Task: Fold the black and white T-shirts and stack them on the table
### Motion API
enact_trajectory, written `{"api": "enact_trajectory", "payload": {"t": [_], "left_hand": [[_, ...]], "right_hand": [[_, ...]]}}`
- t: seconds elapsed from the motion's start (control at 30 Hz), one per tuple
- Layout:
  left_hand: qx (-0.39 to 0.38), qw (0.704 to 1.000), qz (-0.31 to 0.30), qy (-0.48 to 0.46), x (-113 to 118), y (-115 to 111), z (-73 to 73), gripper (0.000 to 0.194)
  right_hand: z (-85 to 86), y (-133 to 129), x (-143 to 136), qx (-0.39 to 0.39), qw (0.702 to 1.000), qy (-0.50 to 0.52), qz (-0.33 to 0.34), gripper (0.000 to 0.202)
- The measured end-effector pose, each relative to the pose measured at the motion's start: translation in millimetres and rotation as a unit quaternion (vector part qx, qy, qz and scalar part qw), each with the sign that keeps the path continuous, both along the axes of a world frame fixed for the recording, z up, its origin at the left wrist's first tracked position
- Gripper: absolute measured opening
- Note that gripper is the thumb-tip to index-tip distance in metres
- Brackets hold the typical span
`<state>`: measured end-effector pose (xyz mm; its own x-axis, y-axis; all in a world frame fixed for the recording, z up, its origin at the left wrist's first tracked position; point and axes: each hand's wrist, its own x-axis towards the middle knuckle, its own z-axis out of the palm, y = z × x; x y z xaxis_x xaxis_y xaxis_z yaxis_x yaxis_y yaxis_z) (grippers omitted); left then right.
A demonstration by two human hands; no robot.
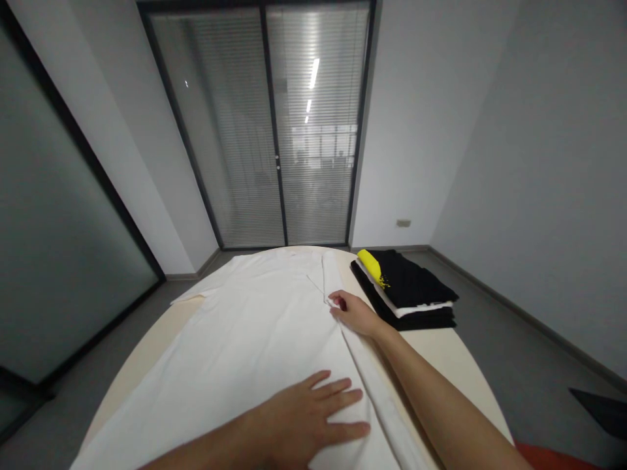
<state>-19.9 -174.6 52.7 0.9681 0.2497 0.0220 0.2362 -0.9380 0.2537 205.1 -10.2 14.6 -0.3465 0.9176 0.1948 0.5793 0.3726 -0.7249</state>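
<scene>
A white shirt (255, 326) lies spread over the table, one sleeve reaching out at the far left. Along its right side a strip of the cloth (360, 365) is folded over lengthwise. My left hand (313, 418) rests flat on the near part of the shirt, fingers spread and nothing held. Farther out, my right hand (353, 312) has its fingers curled in a pinch at the folded right edge, gripping the cloth there. The fingertips partly hide the exact spot of the grip.
Just right of my right hand, a stack of folded clothes (411, 281), black and white with a yellow patch, sits on the round pale table (470, 378). Beyond stand glass doors with blinds (313, 183). Something red (548, 457) shows at the lower right.
</scene>
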Motion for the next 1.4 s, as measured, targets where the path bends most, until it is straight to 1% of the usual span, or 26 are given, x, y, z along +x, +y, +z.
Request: {"api": "enact_trajectory", "payload": {"t": [0.1, 0.2, 0.3, 0.37, 0.47, 0.53, 0.6, 0.67, 0.73, 0.77, 0.87, 0.93, 1.07, 1.17, 1.23, 1.3, 1.33, 1.4], "left_hand": [[0.018, 1.000, 0.012, -0.004, 6.2, -7.0, -1.1, 0.061], [0.036, 0.999, 0.018, -0.007, 10.1, -10.6, -2.4, 0.056], [0.035, 0.999, 0.025, -0.018, 9.8, -10.6, -3.1, 0.051], [0.026, 0.999, 0.027, -0.030, 8.5, -9.3, -4.2, 0.048], [-0.003, 0.998, 0.032, -0.053, 8.3, -7.0, -8.5, 0.050], [-0.016, 0.995, 0.048, -0.086, 10.6, -5.6, -13.0, 0.047], [-0.006, 0.990, 0.069, -0.123, 13.8, -4.5, -17.4, 0.038], [0.025, 0.987, 0.072, -0.143, 16.4, -4.0, -20.7, 0.034], [0.068, 0.984, 0.057, -0.156, 17.7, -4.2, -22.7, 0.037], [0.088, 0.982, 0.047, -0.161, 17.9, -4.5, -23.0, 0.040], [0.122, 0.980, 0.031, -0.153, 18.0, -6.0, -20.1, 0.043], [0.123, 0.983, 0.041, -0.128, 18.0, -6.9, -14.6, 0.045], [0.087, 0.988, 0.073, -0.105, 20.0, -7.2, -3.2, 0.053], [0.065, 0.990, 0.078, -0.099, 24.1, -6.1, -3.4, 0.053], [0.058, 0.990, 0.078, -0.102, 27.1, -5.4, -7.6, 0.040], [0.050, 0.989, 0.072, -0.117, 29.1, -4.9, -12.3, 0.017], [0.045, 0.988, 0.068, -0.130, 29.4, -4.6, -14.1, 0.010], [0.033, 0.983, 0.065, -0.169, 27.8, -3.8, -15.9, 0.006]], "right_hand": [[8.2, 2.3, -0.5, -0.001, 1.000, -0.001, -0.009, 0.027], [18.7, 0.5, -3.1, 0.004, 0.999, -0.039, -0.018, 0.028], [27.0, -8.0, -3.2, 0.000, 0.993, -0.113, -0.037, 0.037], [31.3, -16.3, 0.2, -0.017, 0.987, -0.154, -0.044, 0.045], [36.9, -29.0, 8.7, -0.050, 0.985, -0.167, -0.014, 0.059], [39.2, -36.0, 12.8, -0.086, 0.987, -0.135, 0.027, 0.070], [39.4, -41.4, 13.3, -0.136, 0.987, -0.060, 0.064, 0.076], [37.6, -45.2, 10.2, -0.188, 0.978, 0.039, 0.085, 0.079], [35.0, -47.6, 5.8, -0.225, 0.963, 0.117, 0.094, 0.081], [33.8, -48.4, 3.9, -0.242, 0.955, 0.138, 0.101, 0.082], [32.4, -50.2, 1.4, -0.296, 0.937, 0.132, 0.130, 0.075], [33.4, -51.2, 1.5, -0.317, 0.932, 0.106, 0.141, 0.066], [36.1, -52.4, 0.4, -0.312, 0.937, 0.074, 0.141, 0.055], [35.0, -52.2, -1.5, -0.302, 0.941, 0.064, 0.137, 0.052], [32.9, -51.8, -2.0, -0.295, 0.944, 0.057, 0.135, 0.051], [30.8, -51.7, -1.9, -0.284, 0.948, 0.048, 0.136, 0.048], [30.2, -51.7, -1.8, -0.272, 0.951, 0.045, 0.136, 0.045], [30.1, -52.0, -1.7, -0.222, 0.965, 0.035, 0.133, 0.038]]}}
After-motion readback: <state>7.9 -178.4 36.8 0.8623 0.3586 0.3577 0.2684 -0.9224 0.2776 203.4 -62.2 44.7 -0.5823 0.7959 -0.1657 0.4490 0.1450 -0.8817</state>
